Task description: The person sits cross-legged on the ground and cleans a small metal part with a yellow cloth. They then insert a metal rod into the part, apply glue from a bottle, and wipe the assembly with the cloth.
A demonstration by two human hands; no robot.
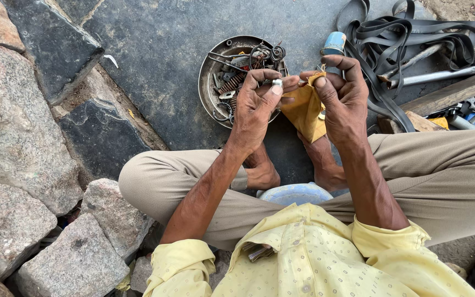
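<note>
Head view: open dark stone floor [160, 49] lies left of the round metal dish [210, 82] of springs; rough stones [17, 126] border the left edge, rubber strips [413, 33] the right. Left hand [254, 107] grip pinches a small metal piece [277, 83] above the dish. Right hand [342, 93] grip pinches a yellow cloth [305, 110], touching the piece.

Around the one round metal dish [209, 82] of springs and rings I count two hands [254, 104] above its near rim, one small silvery piece [277, 83], one yellow cloth [305, 110], one blue tin [333, 43] and two metal bars [441, 74] to its right.
</note>
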